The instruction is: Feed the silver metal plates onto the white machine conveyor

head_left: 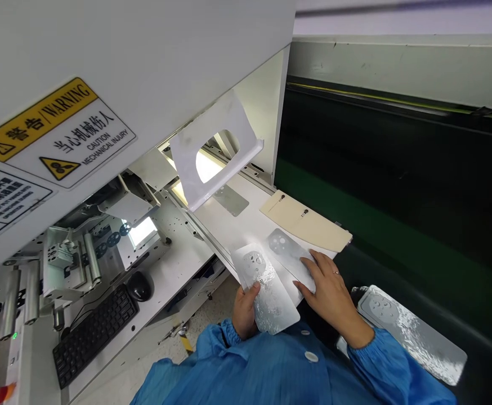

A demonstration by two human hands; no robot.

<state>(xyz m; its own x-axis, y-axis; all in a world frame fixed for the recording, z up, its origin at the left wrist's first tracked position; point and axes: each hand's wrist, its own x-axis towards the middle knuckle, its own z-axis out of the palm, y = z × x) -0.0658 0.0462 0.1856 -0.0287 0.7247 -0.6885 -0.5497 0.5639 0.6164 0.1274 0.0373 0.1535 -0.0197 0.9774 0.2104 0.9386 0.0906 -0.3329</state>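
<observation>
My left hand (pixel 244 310) is closed on the near edge of a shiny silver metal plate (pixel 267 289) with round holes near its far end, thumb on top. My right hand (pixel 329 292) lies with fingers stretched flat on a second, similar plate (pixel 286 251) just to the right, on the white machine table (pixel 229 228). Both arms wear blue sleeves. A third such plate (pixel 412 333) lies further right on the dark conveyor belt (pixel 398 236).
A beige card (pixel 305 222) rests on the table's far right edge. A white flap with an oval hole (pixel 214 152) hangs over the machine opening, a small grey plate (pixel 230 199) beneath it. A black keyboard (pixel 94 332) and mouse (pixel 139 286) sit at left, below warning labels (pixel 52 135).
</observation>
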